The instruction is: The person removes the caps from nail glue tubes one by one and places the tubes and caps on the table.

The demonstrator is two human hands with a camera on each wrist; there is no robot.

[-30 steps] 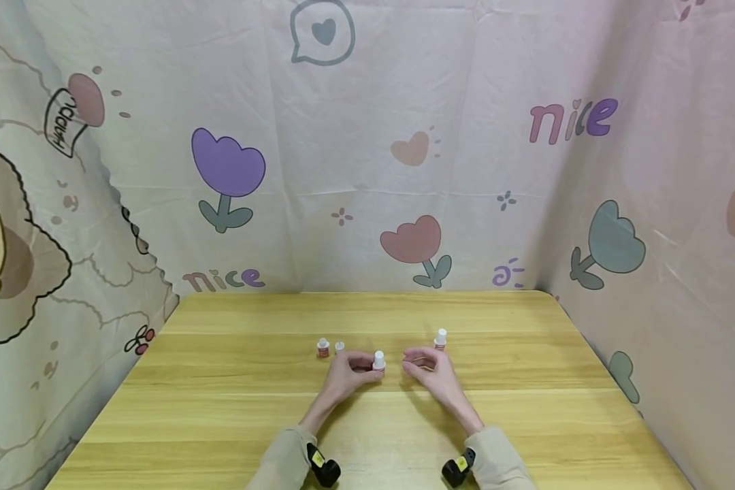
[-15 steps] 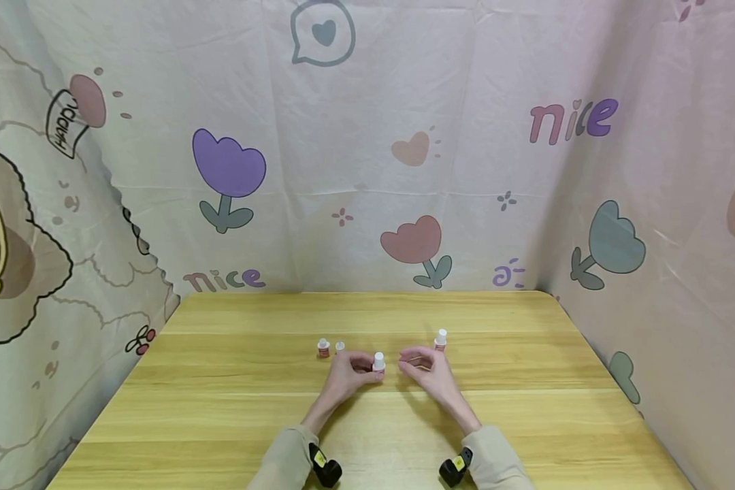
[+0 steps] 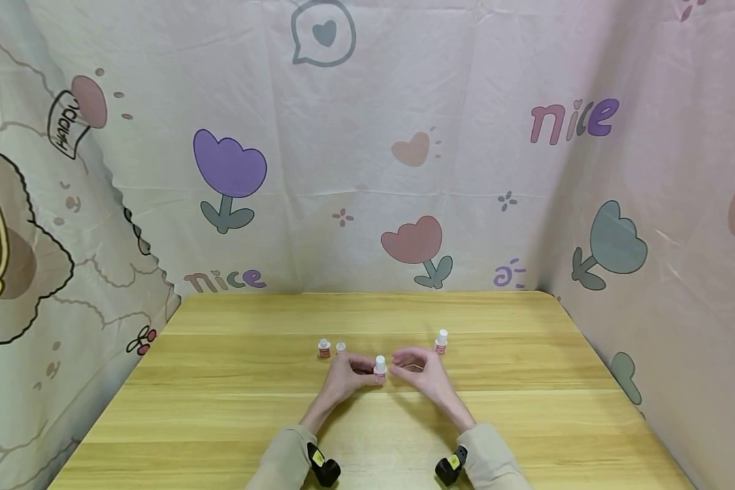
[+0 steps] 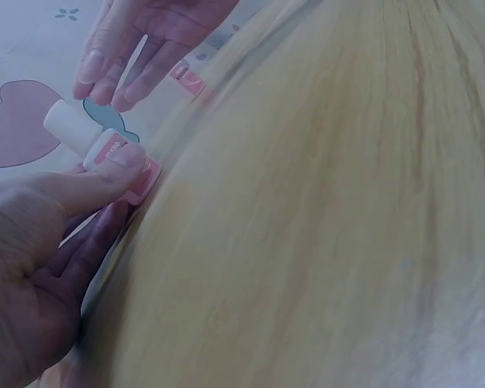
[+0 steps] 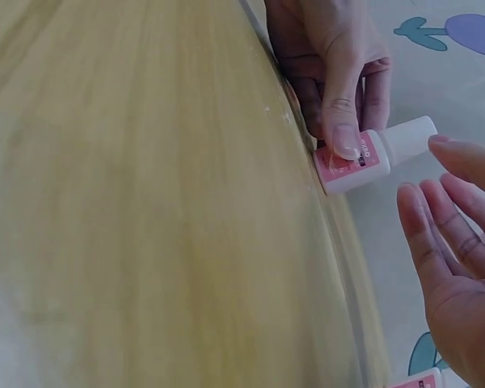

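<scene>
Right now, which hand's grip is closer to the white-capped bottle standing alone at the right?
Right. The right grip is just on the person's side of the lone bottle; the left grip is farther off, leftward, holding another bottle.

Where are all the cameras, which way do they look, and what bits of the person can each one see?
Head: worn on the head, facing forward and down at the table and patterned cloth; left hand, right hand and both sleeves show.
Left wrist: worn there, facing the bottle the left hand holds; both hands show.
Right wrist: worn there, facing the same bottle from the right hand's side; both hands show.
Shared by both wrist views: that bottle, both hands, the table.
</scene>
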